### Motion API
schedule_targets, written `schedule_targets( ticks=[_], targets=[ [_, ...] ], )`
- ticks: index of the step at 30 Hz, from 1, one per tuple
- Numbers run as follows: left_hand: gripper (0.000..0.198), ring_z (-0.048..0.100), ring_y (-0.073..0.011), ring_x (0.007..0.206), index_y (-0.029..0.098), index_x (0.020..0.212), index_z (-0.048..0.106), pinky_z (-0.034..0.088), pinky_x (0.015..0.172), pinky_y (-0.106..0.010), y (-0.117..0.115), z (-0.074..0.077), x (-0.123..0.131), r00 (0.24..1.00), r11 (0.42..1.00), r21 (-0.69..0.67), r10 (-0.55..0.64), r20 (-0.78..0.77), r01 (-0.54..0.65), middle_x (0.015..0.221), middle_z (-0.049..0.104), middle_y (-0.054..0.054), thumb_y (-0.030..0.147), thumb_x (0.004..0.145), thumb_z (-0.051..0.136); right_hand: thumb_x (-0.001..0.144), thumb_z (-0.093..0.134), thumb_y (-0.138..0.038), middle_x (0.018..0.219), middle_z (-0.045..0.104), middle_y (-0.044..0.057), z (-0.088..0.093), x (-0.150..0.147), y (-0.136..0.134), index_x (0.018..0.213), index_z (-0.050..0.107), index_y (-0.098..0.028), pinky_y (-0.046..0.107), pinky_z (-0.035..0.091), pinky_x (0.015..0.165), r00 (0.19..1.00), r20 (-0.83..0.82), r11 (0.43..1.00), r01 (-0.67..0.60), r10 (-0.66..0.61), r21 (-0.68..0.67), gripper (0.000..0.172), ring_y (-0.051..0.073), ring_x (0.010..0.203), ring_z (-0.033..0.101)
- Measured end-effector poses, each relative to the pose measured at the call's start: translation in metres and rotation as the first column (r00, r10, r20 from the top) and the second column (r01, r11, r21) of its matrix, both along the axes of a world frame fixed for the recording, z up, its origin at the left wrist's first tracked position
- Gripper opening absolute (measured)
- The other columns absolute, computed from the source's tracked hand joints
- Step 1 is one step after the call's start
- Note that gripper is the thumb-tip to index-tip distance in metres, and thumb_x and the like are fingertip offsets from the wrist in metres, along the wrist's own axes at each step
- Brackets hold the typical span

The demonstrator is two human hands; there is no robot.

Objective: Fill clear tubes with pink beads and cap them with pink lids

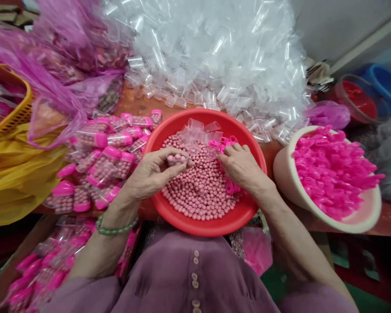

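Note:
My left hand point(153, 171) is wrapped round a small clear container point(177, 159) filled with pink beads, its open mouth facing up. It is over the left side of a red basin point(211, 229). Pink beads point(202, 191) cover the basin's floor, with a few clear containers point(197, 130) lying on top at the back. On the basin's right side, my right hand point(241, 165) has its fingers curled down at the bright pink plastic caps point(230, 141). Whether a cap is between those fingertips is hidden.
Filled, pink-capped containers point(111, 158) are piled left of the basin, with more in a box point(48, 265) below. Behind lies a big heap of clear containers point(208, 56). A cream bucket point(326, 217) of pink caps stands right; purple bags point(61, 56) and a yellow bag point(22, 174) lie left.

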State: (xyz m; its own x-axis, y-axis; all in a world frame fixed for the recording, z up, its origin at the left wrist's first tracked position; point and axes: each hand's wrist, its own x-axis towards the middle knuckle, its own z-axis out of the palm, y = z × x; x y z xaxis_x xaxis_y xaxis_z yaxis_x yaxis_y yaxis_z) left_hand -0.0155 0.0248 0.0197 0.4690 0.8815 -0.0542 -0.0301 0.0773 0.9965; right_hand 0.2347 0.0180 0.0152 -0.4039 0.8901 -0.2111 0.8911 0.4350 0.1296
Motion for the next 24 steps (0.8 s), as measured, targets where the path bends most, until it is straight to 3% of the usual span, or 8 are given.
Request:
schedule_targets(
  ticks=[6,10,12,15,17,19,22,24],
  targets=[
    [0.024,0.064,-0.0135,0.080,0.011,0.093,0.069,0.053,0.077,-0.026,0.002,-0.006,0.000,0.999,0.998,-0.061,-0.011,0.041,0.013,0.085,0.069,-0.005,0.031,0.079,0.072,0.094,0.043,-0.016,0.091,0.062,0.016,-0.007,0.002,0.003,0.088,0.066,-0.016,0.043,0.043,0.079,0.998,-0.058,0.995,-0.025,0.030,0.096,0.023,0.029,0.091,0.055],
    [0.024,0.066,-0.0143,0.083,0.012,0.094,0.067,0.052,0.080,-0.027,0.004,-0.010,-0.001,0.992,0.992,-0.116,-0.026,0.125,0.040,0.087,0.070,-0.005,0.026,0.076,0.074,0.096,0.047,-0.030,0.091,0.063,0.012,0.001,0.003,-0.001,0.087,0.060,-0.018,0.037,0.046,0.076,0.910,-0.411,0.964,0.148,-0.046,0.220,0.019,0.024,0.085,0.058],
    [0.023,0.067,-0.0142,0.084,0.012,0.094,0.066,0.052,0.082,-0.027,0.005,-0.011,-0.001,0.988,0.988,-0.143,-0.042,0.150,0.064,0.089,0.071,-0.006,0.023,0.075,0.074,0.095,0.050,-0.036,0.084,0.063,0.007,0.006,-0.001,-0.004,0.088,0.057,-0.020,0.033,0.048,0.069,0.736,-0.668,0.936,0.302,-0.108,0.181,0.018,0.019,0.074,0.059],
    [0.026,0.068,-0.0145,0.087,0.013,0.096,0.065,0.051,0.085,-0.028,0.005,-0.012,0.000,0.979,0.974,-0.214,-0.032,0.201,0.076,0.091,0.072,-0.006,0.019,0.073,0.075,0.090,0.058,-0.045,0.070,0.061,-0.001,0.014,-0.017,-0.005,0.087,0.054,-0.022,0.026,0.046,0.055,0.314,-0.928,0.895,0.445,-0.199,-0.041,0.023,0.013,0.056,0.056],
    [0.031,0.068,-0.0152,0.091,0.013,0.098,0.064,0.051,0.088,-0.029,0.004,-0.012,0.002,0.966,0.957,-0.271,-0.027,0.256,0.099,0.092,0.073,-0.006,0.018,0.071,0.077,0.086,0.063,-0.048,0.066,0.060,-0.003,0.016,-0.032,-0.002,0.084,0.053,-0.022,0.023,0.045,0.049,0.013,-0.971,0.869,0.450,-0.238,-0.206,0.029,0.011,0.051,0.056],
    [0.033,0.068,-0.0151,0.091,0.013,0.098,0.064,0.051,0.090,-0.030,0.002,-0.011,0.005,0.948,0.941,-0.311,-0.029,0.318,0.133,0.093,0.073,-0.006,0.016,0.068,0.079,0.082,0.067,-0.049,0.062,0.058,-0.005,0.016,-0.048,0.001,0.081,0.052,-0.020,0.020,0.042,0.045,-0.206,-0.936,0.847,0.403,-0.284,-0.346,0.032,0.009,0.046,0.054],
    [0.036,0.068,-0.0137,0.086,0.013,0.097,0.065,0.052,0.089,-0.030,0.000,-0.009,0.011,0.919,0.926,-0.348,0.005,0.394,0.145,0.091,0.072,-0.004,0.016,0.065,0.081,0.081,0.068,-0.046,0.055,0.053,-0.008,0.013,-0.066,0.004,0.078,0.051,-0.020,0.018,0.039,0.042,-0.334,-0.886,0.832,0.347,-0.321,-0.432,0.031,0.007,0.042,0.052],
    [0.034,0.067,-0.0126,0.081,0.012,0.092,0.065,0.054,0.087,-0.030,-0.001,-0.008,0.014,0.907,0.923,-0.367,0.053,0.419,0.116,0.085,0.070,-0.002,0.018,0.064,0.083,0.083,0.067,-0.044,0.055,0.054,-0.008,0.010,-0.071,0.003,0.079,0.052,-0.020,0.019,0.041,0.043,-0.285,-0.922,0.839,0.404,-0.264,-0.365,0.029,0.008,0.041,0.053]
  ],
)
